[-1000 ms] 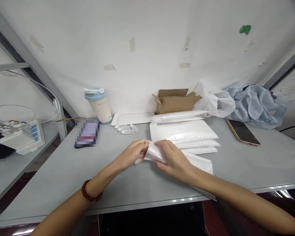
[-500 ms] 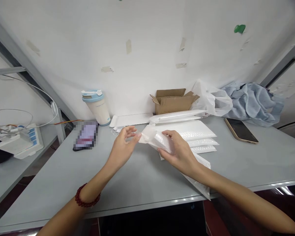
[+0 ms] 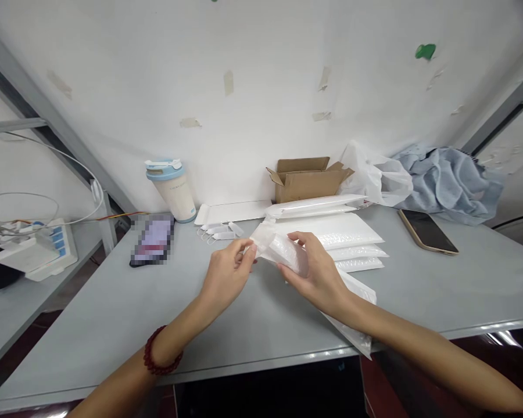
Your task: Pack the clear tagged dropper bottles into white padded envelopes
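A white bubble mailer (image 3: 286, 253) is squeezed in my right hand (image 3: 318, 270), its fingers and thumb wrapped round the sides so that it bulges. My left hand (image 3: 230, 270) pinches the corner of its flap between thumb and fingertips. Below my right forearm a white padded length (image 3: 351, 331) slants down to the table's front edge; I cannot tell whether it belongs to the same mailer. Just behind my right hand lies a stack of white bubble mailers (image 3: 353, 229). Several small white tags with loops (image 3: 220, 230) lie beyond my left hand.
An open cardboard box (image 3: 311, 184), a white plastic bag (image 3: 375, 174) and a blue cloth (image 3: 451, 180) stand along the wall. A cup (image 3: 174, 194) and a phone (image 3: 154, 239) are at the left. Another phone (image 3: 427, 231) lies right. A power strip (image 3: 54, 249) sits far left.
My left hand has moved slightly right and closed its fingertips on the flap corner, uncovering the small tags. The right hand keeps its hold on the mailer.
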Demonstrator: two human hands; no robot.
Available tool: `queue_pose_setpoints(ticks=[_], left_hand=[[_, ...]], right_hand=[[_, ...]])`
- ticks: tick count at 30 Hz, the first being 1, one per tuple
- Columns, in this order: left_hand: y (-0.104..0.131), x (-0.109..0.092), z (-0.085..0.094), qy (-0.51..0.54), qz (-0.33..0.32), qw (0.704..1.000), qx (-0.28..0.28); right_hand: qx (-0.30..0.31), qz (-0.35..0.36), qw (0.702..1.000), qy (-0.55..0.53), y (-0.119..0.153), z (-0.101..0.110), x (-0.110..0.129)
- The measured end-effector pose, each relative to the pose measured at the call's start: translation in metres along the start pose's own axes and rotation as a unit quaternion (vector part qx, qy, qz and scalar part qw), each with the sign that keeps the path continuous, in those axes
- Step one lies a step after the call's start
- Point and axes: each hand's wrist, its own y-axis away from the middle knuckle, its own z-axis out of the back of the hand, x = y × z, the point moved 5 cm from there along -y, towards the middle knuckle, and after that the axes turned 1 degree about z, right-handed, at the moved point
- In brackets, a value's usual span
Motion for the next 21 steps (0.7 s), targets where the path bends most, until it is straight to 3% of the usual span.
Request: queue_pose_setpoints(ticks=[5, 9, 12, 14, 17, 21], left_hand=[[-0.001, 0.003, -0.014, 0.06, 0.084, 0.987, 0.122], [0.003, 0.006, -0.021, 0.159, 0.188, 0.94, 0.234], [0.009, 0.007, -0.024, 0.144, 0.198, 0.909, 0.338], [0.011, 0.008, -0.024, 0.092, 0.172, 0.902, 0.385], [0.002, 0.006, -0.017, 0.015, 0.085, 0.935, 0.344], [-0.014, -0.004, 0.002, -0.046, -0.047, 0.981, 0.182]], right_hand=[[0.008, 0.015, 1.0, 0.008, 0.002, -0.004, 0.0], [0.029, 0.023, 0.999, 0.005, 0.005, -0.01, 0.001], [0.043, 0.019, 0.999, -0.007, 0.007, -0.013, 0.002], [0.051, 0.012, 0.998, -0.021, 0.007, -0.013, 0.003], [0.086, -0.019, 0.995, -0.054, 0.005, -0.011, 0.001], [0.13, -0.129, 0.974, -0.129, -0.003, -0.004, -0.01]])
